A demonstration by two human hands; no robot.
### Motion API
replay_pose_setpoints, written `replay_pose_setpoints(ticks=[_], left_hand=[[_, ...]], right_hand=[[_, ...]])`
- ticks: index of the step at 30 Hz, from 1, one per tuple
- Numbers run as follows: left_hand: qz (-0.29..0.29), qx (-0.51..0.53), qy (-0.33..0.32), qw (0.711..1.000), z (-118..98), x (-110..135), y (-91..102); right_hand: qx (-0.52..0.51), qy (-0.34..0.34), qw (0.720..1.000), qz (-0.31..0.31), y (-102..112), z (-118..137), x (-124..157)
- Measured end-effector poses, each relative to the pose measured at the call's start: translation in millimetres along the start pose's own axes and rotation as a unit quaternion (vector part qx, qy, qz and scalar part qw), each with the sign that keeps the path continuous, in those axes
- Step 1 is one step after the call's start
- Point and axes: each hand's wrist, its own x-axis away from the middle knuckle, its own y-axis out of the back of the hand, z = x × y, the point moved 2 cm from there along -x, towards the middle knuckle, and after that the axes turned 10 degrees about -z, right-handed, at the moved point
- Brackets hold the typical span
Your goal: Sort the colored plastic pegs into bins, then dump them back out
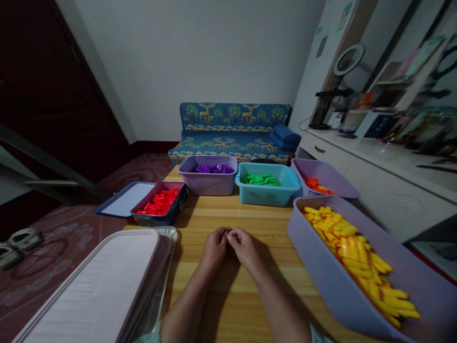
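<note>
Curling inward side by side, the left hand and right hand are at the middle of the surface, and with their fingertips partly hidden I cannot tell whether either grip is pressed together or pinching something small. Beyond them, purple pieces lie in a lilac bin and green pieces in a blue bin. Yellow pieces fill a long bin to the right, while red pieces sit in a tin (its lid open) at the left.
</note>
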Motion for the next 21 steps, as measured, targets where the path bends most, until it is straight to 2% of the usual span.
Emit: replay_pose_setpoints(ticks=[7, 12, 21], left_hand=[[-0.003, -0.017, -0.009, 1.000, 3.0, -1.3, -0.4], [0.007, -0.027, -0.025, 0.999, 5.8, -2.9, -0.6], [0.017, -0.081, -0.060, 0.995, -3.6, -1.6, -0.1]], right_hand=[[0.035, 0.012, 0.999, -0.002, -1.8, -3.0, -2.3], [0.023, 0.016, 1.000, -0.012, -2.9, -1.6, -2.4], [0.030, 0.040, 0.999, 0.007, -0.3, 0.4, -2.7]])
